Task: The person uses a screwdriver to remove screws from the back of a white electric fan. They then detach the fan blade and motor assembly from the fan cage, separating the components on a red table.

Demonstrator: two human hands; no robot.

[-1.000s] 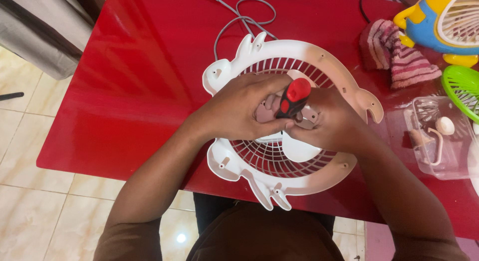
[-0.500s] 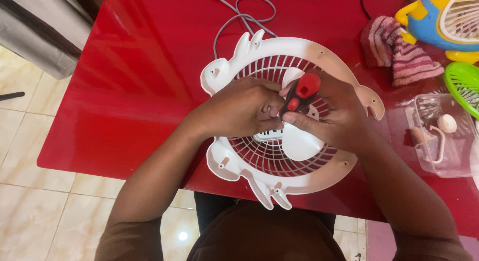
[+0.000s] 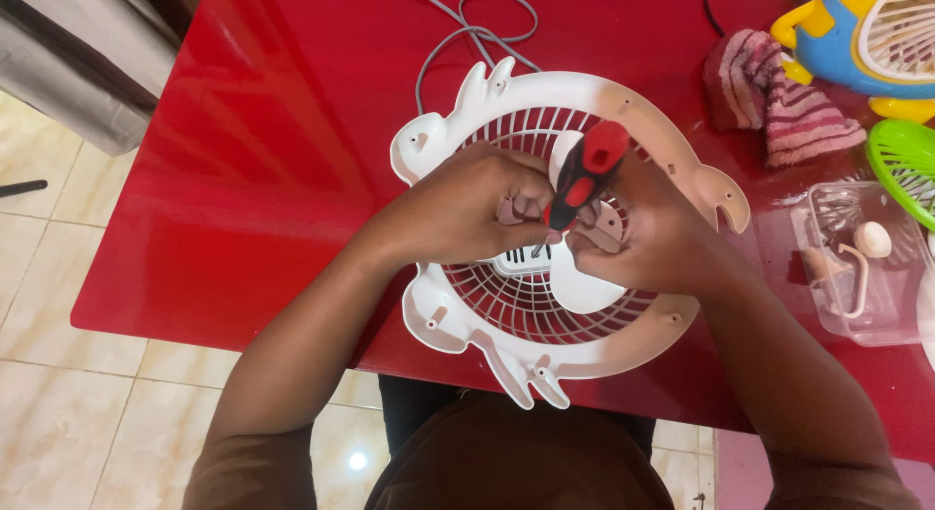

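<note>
A white round fan grille (image 3: 623, 106) with animal-shaped lugs lies flat on the red table (image 3: 292, 159). Both my hands meet over its centre, where a pale hub plate (image 3: 606, 226) and white fan blades (image 3: 584, 288) show. My right hand (image 3: 638, 232) grips a red and black screwdriver (image 3: 584, 179), which is tilted with its tip down toward the hub. My left hand (image 3: 467, 210) rests on the hub beside the tip, fingers curled onto it. The hub's fastenings are hidden under my fingers.
A grey cable (image 3: 467, 33) loops behind the grille. At the right are a striped cloth (image 3: 789, 106), a blue and yellow toy-like fan (image 3: 867, 37), a green grille (image 3: 906, 164) and a clear tub (image 3: 862, 276) of small parts. The table's near edge runs just below the grille.
The screwdriver has stood up more steeply, with its tip now down at the hub. My right hand has shifted lower around it. My left hand stays on the hub.
</note>
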